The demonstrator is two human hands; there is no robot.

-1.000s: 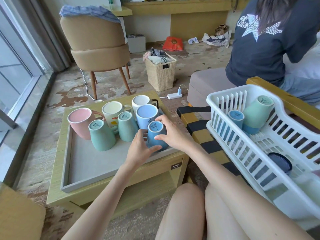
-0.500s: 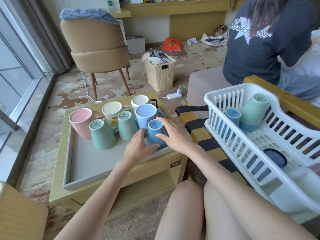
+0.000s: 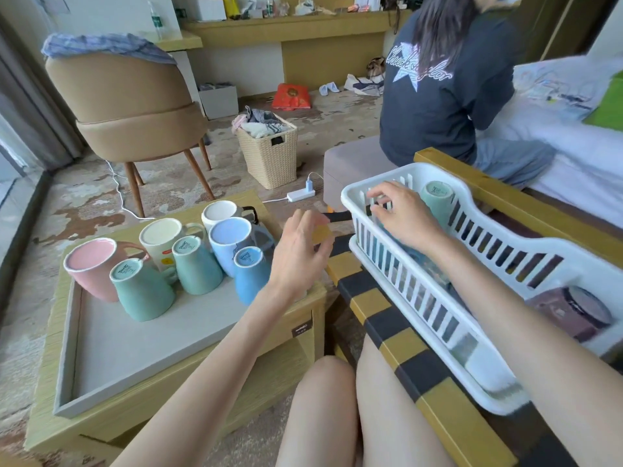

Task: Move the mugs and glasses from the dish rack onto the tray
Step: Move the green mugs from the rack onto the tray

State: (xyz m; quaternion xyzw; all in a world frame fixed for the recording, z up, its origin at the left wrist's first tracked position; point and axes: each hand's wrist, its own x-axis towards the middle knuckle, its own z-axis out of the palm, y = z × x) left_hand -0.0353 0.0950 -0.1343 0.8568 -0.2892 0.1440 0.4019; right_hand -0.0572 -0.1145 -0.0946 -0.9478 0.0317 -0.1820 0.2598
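Both our hands have left the small blue mug (image 3: 251, 274), which stands upside down on the tray (image 3: 65, 358) among the others. Our right hand (image 3: 401, 217) now reaches into the dish rack (image 3: 421, 298), fingers curled over a blue cup (image 3: 391, 237) mostly hidden beneath; whether they grip it, we cannot tell. Our left hand (image 3: 300, 254) hovers loose, empty. Grabbing blind, we may knock the leaning green mug (image 3: 436, 200) beside it.

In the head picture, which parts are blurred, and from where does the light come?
Head view: the left hand is smeared by motion, its fingertips ghosted; the near end of the dish rack is also soft. The mugs on the tray are sharp. Soft daylight enters from the window at the left; shadows are faint.
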